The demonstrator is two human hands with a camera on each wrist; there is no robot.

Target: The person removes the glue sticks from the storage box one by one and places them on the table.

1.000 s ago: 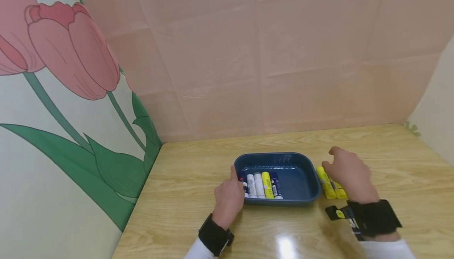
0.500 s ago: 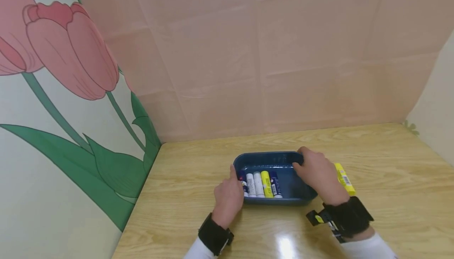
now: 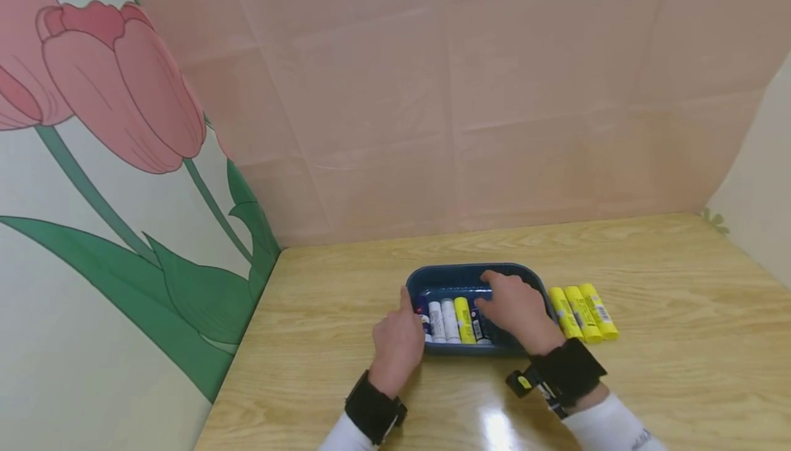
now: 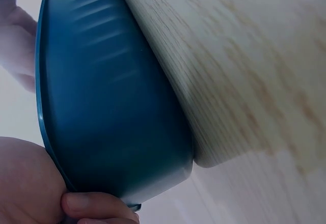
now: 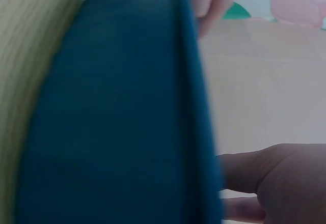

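A: Status, tray first?
B: Blue tray [image 3: 445, 276] on tabletop [image 3: 346, 341]; my left hand [image 3: 398, 341] grips its left rim. Five sticks [image 3: 453, 319] inside.
A: Remaining?
B: Three yellow sticks [image 3: 583, 311] outside, right of the tray. My right hand [image 3: 516, 310] is inside; whether its fingers hold anything I cannot tell.

Tray [image 3: 432, 274] mid-table [image 3: 667, 368], five sticks [image 3: 452, 320] inside at left, three sticks [image 3: 583, 312] just right of it

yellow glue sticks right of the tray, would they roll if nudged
Probably: the three yellow glue sticks are round tubes lying flat on the smooth, glossy table. Packed side by side, a sideways nudge would likely push them together. They look small, likely light.
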